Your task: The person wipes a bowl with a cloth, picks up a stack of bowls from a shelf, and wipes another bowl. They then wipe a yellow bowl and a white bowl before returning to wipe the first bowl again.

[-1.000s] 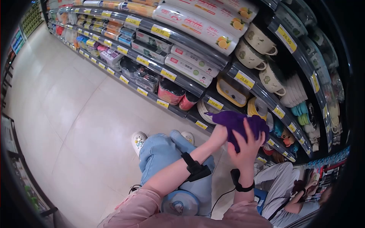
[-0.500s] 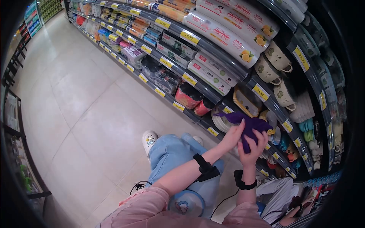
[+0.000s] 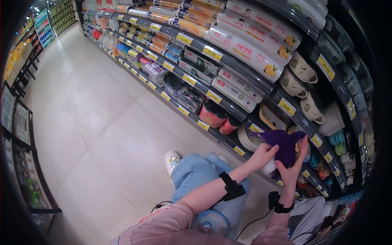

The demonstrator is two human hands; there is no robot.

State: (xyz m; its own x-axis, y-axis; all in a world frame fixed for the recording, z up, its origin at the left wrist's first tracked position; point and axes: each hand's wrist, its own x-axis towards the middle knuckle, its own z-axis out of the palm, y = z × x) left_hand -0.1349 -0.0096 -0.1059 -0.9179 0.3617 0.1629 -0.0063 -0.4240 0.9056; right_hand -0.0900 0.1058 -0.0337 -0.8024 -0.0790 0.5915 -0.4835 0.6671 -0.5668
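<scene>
A dark purple cloth [image 3: 284, 145] is gathered between my two hands in front of the lower shelves. My left hand [image 3: 264, 157] pinches its near left side between thumb and fingers. On the other side, my right hand [image 3: 295, 165] has its thumb in front of the cloth and its fingers up along the right edge. A white rounded object [image 3: 269, 168] shows partly below my left hand; whether it is held or on the shelf, I cannot tell. Behind the cloth, stacked plates [image 3: 247, 138] and a yellow-rimmed dish [image 3: 272, 118] sit on the shelf.
Shelves to the front and right carry rolls of plastic bags [image 3: 245, 45], patterned cups [image 3: 312, 105] and red-wrapped rolls [image 3: 213, 113]. A tiled floor [image 3: 110, 134] extends left to a dark-framed rack [image 3: 24, 163]. Another person's pale-trousered leg [image 3: 314, 212] is at lower right.
The cloth has spread out more between my hands. My right hand has turned, with its fingers now upright along the cloth's right edge. The view has shifted slightly.
</scene>
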